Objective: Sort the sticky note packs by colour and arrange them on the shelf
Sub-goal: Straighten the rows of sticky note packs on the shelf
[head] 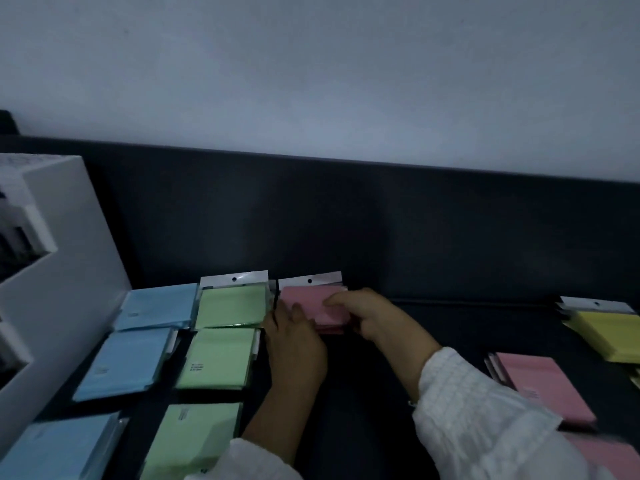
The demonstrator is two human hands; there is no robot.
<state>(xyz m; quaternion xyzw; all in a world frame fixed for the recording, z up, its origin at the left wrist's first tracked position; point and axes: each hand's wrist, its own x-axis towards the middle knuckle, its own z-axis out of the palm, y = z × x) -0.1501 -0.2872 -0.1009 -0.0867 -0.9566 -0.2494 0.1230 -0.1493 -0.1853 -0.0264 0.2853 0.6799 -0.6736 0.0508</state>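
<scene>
Right hand grasping pink pack at its right edge, left hand released, flat fingers touching its left side, green pack just beside, dark shelf.

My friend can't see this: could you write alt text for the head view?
A right hand grips a pink sticky note pack on a dark shelf while the left hand touches it. Left of it lie columns of green packs and blue packs; spare pink packs and yellow packs lie at the right.

head-worn view, looking down, close over shelf
</scene>
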